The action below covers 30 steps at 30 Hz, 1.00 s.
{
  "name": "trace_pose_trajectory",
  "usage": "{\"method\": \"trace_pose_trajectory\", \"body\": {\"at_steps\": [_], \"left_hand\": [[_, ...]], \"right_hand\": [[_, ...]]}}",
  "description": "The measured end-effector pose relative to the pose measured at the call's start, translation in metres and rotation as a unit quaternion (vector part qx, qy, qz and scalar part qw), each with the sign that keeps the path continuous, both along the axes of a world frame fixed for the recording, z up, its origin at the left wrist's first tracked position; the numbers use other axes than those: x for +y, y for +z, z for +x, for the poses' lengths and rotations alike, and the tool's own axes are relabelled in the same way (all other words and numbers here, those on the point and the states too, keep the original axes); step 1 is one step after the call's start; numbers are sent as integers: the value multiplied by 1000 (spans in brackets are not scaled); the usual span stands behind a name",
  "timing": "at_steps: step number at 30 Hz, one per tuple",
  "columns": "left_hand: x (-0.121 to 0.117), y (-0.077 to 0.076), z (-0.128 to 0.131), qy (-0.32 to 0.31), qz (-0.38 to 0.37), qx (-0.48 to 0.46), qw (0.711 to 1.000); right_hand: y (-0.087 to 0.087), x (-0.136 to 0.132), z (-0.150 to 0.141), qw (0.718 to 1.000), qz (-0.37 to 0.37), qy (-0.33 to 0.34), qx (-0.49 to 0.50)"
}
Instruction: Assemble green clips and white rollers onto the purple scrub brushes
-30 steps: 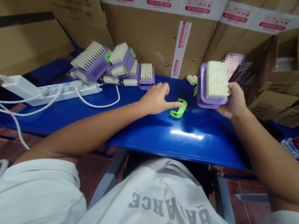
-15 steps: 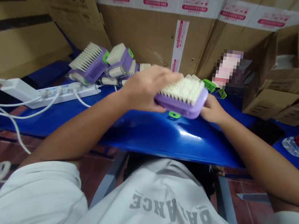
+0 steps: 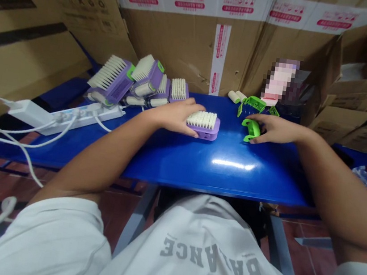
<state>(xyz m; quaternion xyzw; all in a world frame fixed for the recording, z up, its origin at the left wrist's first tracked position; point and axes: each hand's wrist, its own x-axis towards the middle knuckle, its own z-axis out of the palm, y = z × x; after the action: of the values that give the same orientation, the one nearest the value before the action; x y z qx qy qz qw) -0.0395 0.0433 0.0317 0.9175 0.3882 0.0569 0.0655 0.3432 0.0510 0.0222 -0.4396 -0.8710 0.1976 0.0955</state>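
The left hand (image 3: 174, 116) is closed around the near end of a brush (image 3: 205, 129), with its fingers (image 3: 195, 110) curled along the far side of the purple body and the white bristles facing up. The brush lies flat on a blue table (image 3: 219, 176), its other end sticking out past the fingertips. The right hand (image 3: 281, 130) is curled over a green clip (image 3: 251, 129), its fingers (image 3: 257, 138) wrapped around the plastic piece, which sits just to the right of the brush and well clear of it. The two hands are apart, with the brush and clip between them. Behind and just right of the brush lie more green parts (image 3: 254, 103), with two white rollers (image 3: 234, 97) beside them, to their left. Left of the brush, a heap of purple brushes (image 3: 111, 80) sits at the back of the table, some tilted up on their sides. Further left and nearer the person, a white power strip (image 3: 81, 117) lies on the table with white cables (image 3: 18, 134) trailing off its edge. Beyond the brush, cardboard boxes (image 3: 181, 51) stand against the table's far edge, and a blurred package (image 3: 279, 80) sits to the right of them.
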Motion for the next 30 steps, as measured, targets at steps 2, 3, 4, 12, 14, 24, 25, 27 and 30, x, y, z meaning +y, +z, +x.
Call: {"method": "trace_pose_trajectory", "body": {"at_steps": [2, 3, 4, 12, 14, 24, 25, 27, 30], "left_hand": [[-2, 0, 3, -4, -4, -1, 1000], [-3, -1, 6, -6, -2, -6, 1000], [-6, -2, 10, -9, 0, -13, 1000], [-29, -15, 40, -31, -1, -91, 995], [-30, -15, 41, -26, -2, -92, 995], [-31, -15, 42, -12, -3, -91, 996], [-31, -15, 42, -11, -2, -92, 996], [-31, -16, 42, -7, 0, -92, 996], [-31, -17, 43, 3, 0, -88, 996]], "right_hand": [[2, -2, 1, 1000, -4, -9, -8], [1, -5, -5, 1000, -4, -5, -4], [-1, -9, -13, 1000, -1, 2, 4], [-18, -26, -60, 995, 17, 72, 73], [-18, -26, -56, 995, 11, 72, 72], [-19, -25, -52, 996, 18, 67, 55], [-19, -25, -52, 996, 21, 68, 54], [-19, -25, -52, 996, 27, 71, 52], [-18, -28, -54, 996, 32, 67, 51]]}}
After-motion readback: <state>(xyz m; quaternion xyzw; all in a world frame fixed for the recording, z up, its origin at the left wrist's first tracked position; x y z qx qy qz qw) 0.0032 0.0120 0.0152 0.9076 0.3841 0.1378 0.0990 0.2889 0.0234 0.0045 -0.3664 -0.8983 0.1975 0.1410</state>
